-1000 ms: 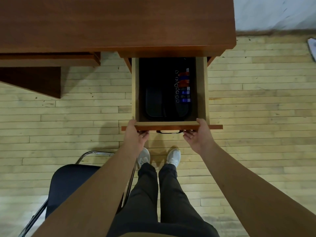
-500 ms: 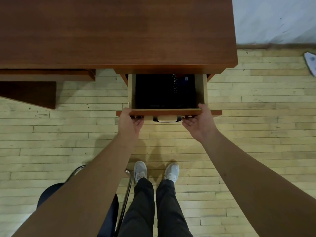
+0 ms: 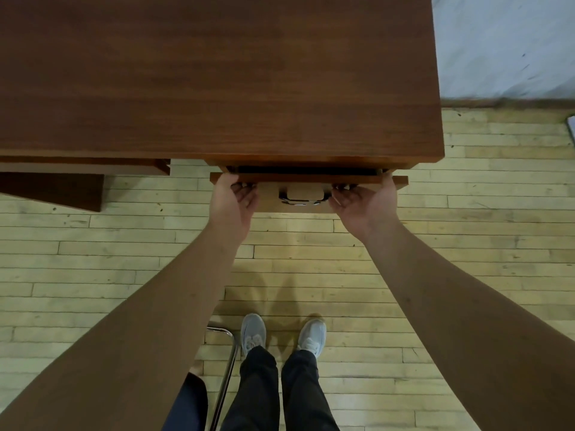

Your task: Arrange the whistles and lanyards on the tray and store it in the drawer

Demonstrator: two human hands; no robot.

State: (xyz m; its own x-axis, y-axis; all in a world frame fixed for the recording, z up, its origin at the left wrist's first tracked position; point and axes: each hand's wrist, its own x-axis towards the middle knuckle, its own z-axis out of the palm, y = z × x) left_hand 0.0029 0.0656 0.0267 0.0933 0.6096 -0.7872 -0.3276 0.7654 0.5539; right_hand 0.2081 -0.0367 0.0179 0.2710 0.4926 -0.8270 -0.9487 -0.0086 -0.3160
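Head view: looking straight down over a desk edge, both forearms reaching forward.
Desk (image 3: 217, 73): dark red-brown wooden top filling the upper part of the view; a lower panel (image 3: 53, 188) of the same wood projects at the left.
Drawer (image 3: 308, 179): under the desk's right end, pushed almost fully in; only a thin dark slit separates its front from the desk edge.
Drawer contents: hidden; nothing can be told through the slit.
Handle (image 3: 303, 197): dark metal pull at the centre of the drawer front, between the two hands and touched by neither.
Left hand (image 3: 231, 197): grips the left end of the drawer front, thumb side up at the top edge, fingers curled in against the face below.
Right hand (image 3: 364, 202): grips the right end likewise, fingers curled against the front just beside the handle.
Floor (image 3: 311, 253): pale wooden boards.
Shoes (image 3: 253, 332): light grey pair, toes towards the desk, below dark trouser legs.
Chair (image 3: 224, 362): chrome tube frame with a dark seat, at the person's left leg.
Wall (image 3: 504, 42): pale grey, upper right.
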